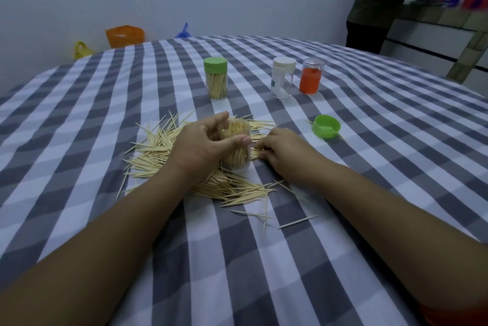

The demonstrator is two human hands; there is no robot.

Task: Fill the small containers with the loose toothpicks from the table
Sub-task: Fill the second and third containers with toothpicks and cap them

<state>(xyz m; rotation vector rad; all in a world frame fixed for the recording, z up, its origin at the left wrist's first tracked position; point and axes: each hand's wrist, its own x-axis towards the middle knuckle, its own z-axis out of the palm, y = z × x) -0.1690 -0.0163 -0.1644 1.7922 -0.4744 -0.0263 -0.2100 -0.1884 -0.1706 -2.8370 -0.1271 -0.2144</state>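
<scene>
head view: large pile of loose toothpicks (158,156) remains on table (369,167). one capped container (215,77) full; two others look unfilled. left hand (200,146) clasps open container (235,146), nearly full. right hand (280,151) fingers pinch toothpicks beside it.

- Bare checked cloth (237,259) across the lower middle of the frame gives open passage.
- Toothpick pile (158,151) clutters centre-left.
- Green lid (326,126) sits centre-right.
- Three upright jars (215,77) stand across the upper middle, gaps between them.
</scene>
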